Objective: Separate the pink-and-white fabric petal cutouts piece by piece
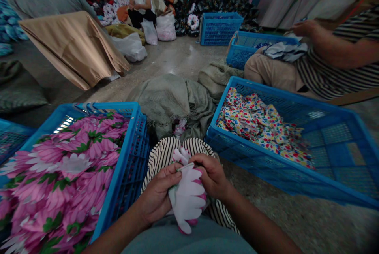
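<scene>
Over my striped lap, both hands hold a fabric flower piece [189, 194] with white scalloped petals and pink showing along their edges. My left hand [161, 192] pinches its upper left edge between thumb and fingers. At the upper right, my right hand [213, 175] is closed on the same piece, its fingertips partly hidden by the cloth. A pale petal end sticks up behind the hands. To my left, a blue crate [134, 127] is heaped with pink fabric flowers [79, 167] that have green leaf parts.
A second blue crate [251, 139] on my right holds colourful printed fabric pieces [260, 123]. Sacks [166, 98] lie just ahead of my knees. At right sits a person in a striped top [340, 60]; another person [139, 1] sits farther back, near plastic bags [166, 27].
</scene>
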`<state>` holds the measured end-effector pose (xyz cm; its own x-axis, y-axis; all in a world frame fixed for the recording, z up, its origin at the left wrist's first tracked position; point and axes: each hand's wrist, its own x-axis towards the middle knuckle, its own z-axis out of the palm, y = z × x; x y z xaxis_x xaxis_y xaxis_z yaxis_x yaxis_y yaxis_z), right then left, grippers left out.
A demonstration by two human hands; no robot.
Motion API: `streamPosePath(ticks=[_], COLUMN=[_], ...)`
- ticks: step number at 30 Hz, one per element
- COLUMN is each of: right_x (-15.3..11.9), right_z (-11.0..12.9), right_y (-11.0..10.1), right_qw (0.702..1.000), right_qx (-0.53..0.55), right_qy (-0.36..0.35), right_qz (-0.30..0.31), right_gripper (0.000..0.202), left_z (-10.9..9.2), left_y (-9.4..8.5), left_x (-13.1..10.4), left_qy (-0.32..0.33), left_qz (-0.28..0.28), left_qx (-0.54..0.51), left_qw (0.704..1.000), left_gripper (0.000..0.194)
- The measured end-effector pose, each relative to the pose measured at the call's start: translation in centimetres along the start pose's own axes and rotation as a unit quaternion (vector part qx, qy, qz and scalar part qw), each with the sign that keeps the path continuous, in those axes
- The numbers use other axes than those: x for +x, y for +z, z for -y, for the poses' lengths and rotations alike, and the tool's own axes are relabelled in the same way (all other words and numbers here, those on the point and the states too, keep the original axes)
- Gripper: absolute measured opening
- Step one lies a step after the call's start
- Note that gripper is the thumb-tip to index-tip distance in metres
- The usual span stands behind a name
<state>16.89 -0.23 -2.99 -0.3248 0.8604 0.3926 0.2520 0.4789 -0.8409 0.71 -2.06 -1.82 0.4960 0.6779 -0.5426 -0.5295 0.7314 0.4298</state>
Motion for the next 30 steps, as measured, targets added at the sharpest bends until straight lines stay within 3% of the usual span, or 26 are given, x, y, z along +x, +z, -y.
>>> streamPosePath(ticks=[5,8,12,15,19,23,26,30], right_x=[0.0,-0.1,-0.5,-0.6,-0.3,0.0,0.0,-0.2], right_z=[0.2,0.0,-0.6,-0.6,0.4,0.7,0.0,-1.1], right_y=[-0.1,0.1,0.6,0.5,-0.4,-0.9,-0.9,-1.6], right_qw=[1.000,0.998,0.964,0.942,0.980,0.994,0.991,0.967], right_qx=[-0.013,0.023,0.194,0.282,0.138,0.012,0.002,-0.009], right_qy=[-0.017,0.019,0.137,0.155,0.143,0.109,0.124,0.184], right_qz=[-0.016,-0.048,-0.118,-0.096,-0.003,0.019,-0.053,-0.175], right_gripper=[0.019,0.020,0.024,0.033,0.031,0.002,0.016,0.018], left_z=[0.1,0.0,0.0,-0.2,-0.9,-1.5,-1.3,-1.0], left_y=[0.1,0.1,0.1,-0.1,-0.3,-0.3,-0.3,-0.4], left_x=[0.0,0.0,0.1,0.2,0.0,-0.5,-0.6,-0.5], left_qy=[-0.001,0.000,0.004,0.022,0.067,0.084,0.072,0.069], left_qz=[0.020,0.015,-0.007,-0.027,-0.040,-0.045,-0.045,-0.053], left_qx=[0.003,0.006,0.017,0.063,0.206,0.266,0.259,0.209], left_qw=[1.000,1.000,1.000,0.997,0.975,0.959,0.962,0.974], left_gripper=[0.007,0.005,0.008,0.011,0.018,0.022,0.021,0.021])
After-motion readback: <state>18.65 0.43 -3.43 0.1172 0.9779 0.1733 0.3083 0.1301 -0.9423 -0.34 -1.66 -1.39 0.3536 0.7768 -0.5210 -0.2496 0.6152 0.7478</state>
